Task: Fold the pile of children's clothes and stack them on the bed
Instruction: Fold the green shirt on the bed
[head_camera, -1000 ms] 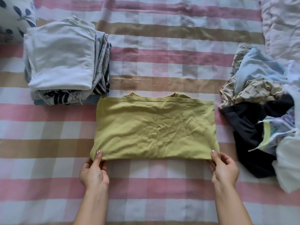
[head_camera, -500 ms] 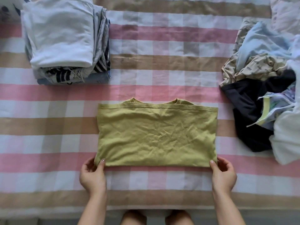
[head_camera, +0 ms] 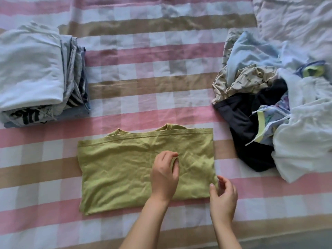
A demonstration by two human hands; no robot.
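Observation:
A folded olive-green shirt [head_camera: 125,169] lies flat on the bed in front of me, neckline at its far edge. My left hand [head_camera: 164,175] is on the shirt's right half, curled fingers and thumb pinching the cloth near its middle. My right hand [head_camera: 222,196] pinches the shirt's near right corner between thumb and fingers. A stack of folded clothes [head_camera: 36,74], a white piece on top, sits at the far left. A loose pile of unfolded clothes [head_camera: 265,108], light blue, patterned beige, black and white, lies at the right.
The bed carries a pink, tan and white checked sheet [head_camera: 152,72]. A crumpled white blanket [head_camera: 296,20] fills the far right corner. The bed's near edge [head_camera: 269,238] runs along the bottom right.
My left hand left the shirt's near left corner and crossed to its middle. My right hand stayed at the near right corner. The view shifted, so the stack and pile sit further left.

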